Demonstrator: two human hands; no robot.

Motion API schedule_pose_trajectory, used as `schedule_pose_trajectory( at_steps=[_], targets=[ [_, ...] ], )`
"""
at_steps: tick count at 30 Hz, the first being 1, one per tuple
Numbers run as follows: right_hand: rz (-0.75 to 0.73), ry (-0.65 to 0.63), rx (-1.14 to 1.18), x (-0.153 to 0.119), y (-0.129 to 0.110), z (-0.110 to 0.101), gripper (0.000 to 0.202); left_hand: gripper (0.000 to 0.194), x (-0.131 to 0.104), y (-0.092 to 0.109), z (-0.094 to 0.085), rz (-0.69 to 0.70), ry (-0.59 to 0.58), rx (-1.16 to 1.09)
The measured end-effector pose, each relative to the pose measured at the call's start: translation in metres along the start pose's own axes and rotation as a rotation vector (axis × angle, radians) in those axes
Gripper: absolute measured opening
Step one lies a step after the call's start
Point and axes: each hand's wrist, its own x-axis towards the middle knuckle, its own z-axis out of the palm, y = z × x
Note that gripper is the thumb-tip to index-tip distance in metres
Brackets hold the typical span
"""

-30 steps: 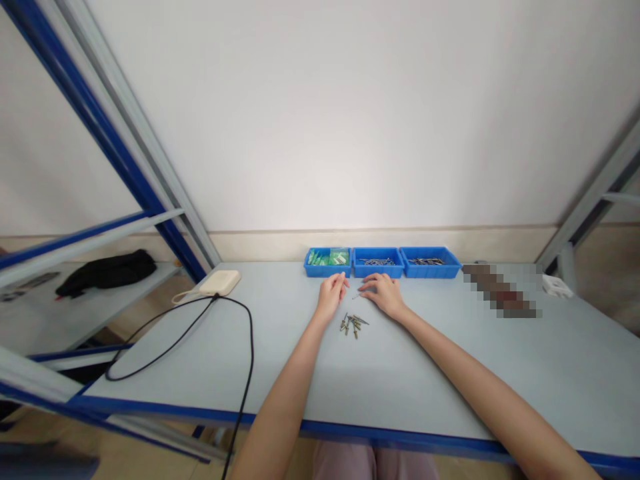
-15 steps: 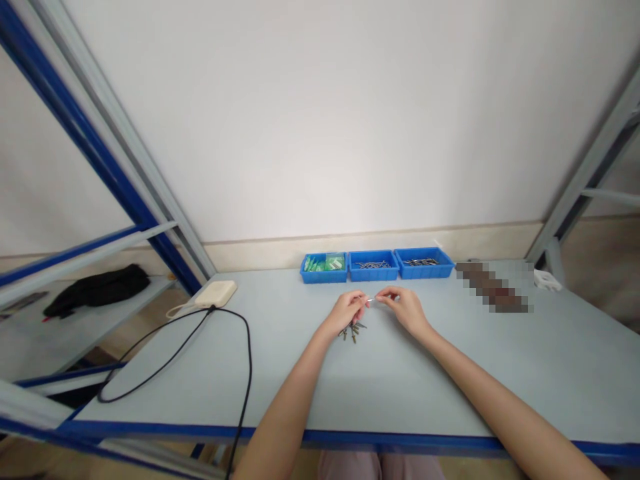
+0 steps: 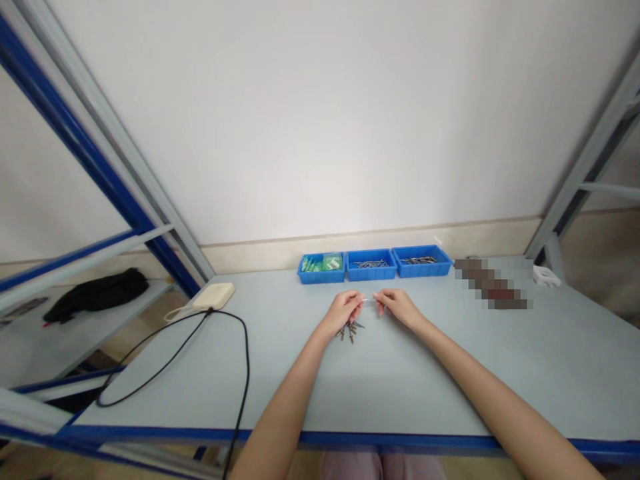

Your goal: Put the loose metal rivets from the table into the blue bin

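Over the middle of the table, my left hand (image 3: 345, 311) is closed in a pinch on a thin silvery metal piece (image 3: 365, 299), whose tip points right. Facing it a short gap away, my right hand (image 3: 397, 307) has thumb and finger pressed together; whatever they grip is too small to make out. Just below my left hand lies a small pile of slim metal pieces (image 3: 351, 331) with brass-coloured ends, partly covered by the hand.
Three blue bins stand by the wall: one with green-and-white packets (image 3: 311, 265), one with silvery metal pins (image 3: 371, 264), one with darker metal rods (image 3: 419, 260). A white box (image 3: 214, 296) and a black cable (image 3: 246, 347) lie left. A blurred brown patch (image 3: 493, 283) is right.
My right hand's fingers have drawn closer together and sit slightly left in the picture. My left hand keeps its pinch on the thin metal piece. The view has shifted a little.
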Motion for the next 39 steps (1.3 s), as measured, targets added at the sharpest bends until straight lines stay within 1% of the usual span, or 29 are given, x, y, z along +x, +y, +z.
schedule_pose_trajectory(
  at_steps=[4, 8, 11, 15, 20, 25, 29, 35, 39],
  targets=[
    [0.021, -0.03, 0.099, 0.002, 0.004, 0.004, 0.041, 0.044, 0.0, -0.001, -0.001, 0.003, 0.014, 0.011],
    [0.014, -0.005, 0.22, 0.005, 0.005, 0.006, 0.035, 0.041, 0.002, -0.004, 0.0, 0.015, 0.063, 0.015],
    [-0.004, -0.011, 0.255, 0.006, 0.004, 0.005, 0.031, 0.039, 0.002, -0.004, 0.0, 0.017, 0.097, 0.006],
    [-0.035, -0.01, 0.193, 0.003, 0.001, 0.004, 0.032, 0.039, 0.001, 0.0, 0.0, 0.039, 0.108, 0.013],
    [0.001, -0.027, 0.115, 0.001, -0.003, 0.003, 0.036, 0.046, 0.002, -0.001, 0.001, 0.014, 0.11, 0.019],
    [-0.029, -0.025, 0.077, 0.0, -0.004, 0.001, 0.03, 0.041, 0.002, -0.002, 0.0, 0.03, 0.092, 0.007],
    [-0.058, -0.005, 0.077, 0.0, -0.006, -0.003, 0.024, 0.041, 0.002, 0.001, -0.002, 0.035, 0.115, 0.013],
    [-0.037, -0.021, 0.069, -0.003, -0.013, -0.005, 0.038, 0.045, 0.002, 0.0, 0.0, 0.021, 0.109, 0.002],
    [-0.03, -0.021, 0.08, -0.004, -0.017, -0.005, 0.038, 0.043, 0.002, 0.0, 0.0, 0.025, 0.093, -0.012]
  ],
)
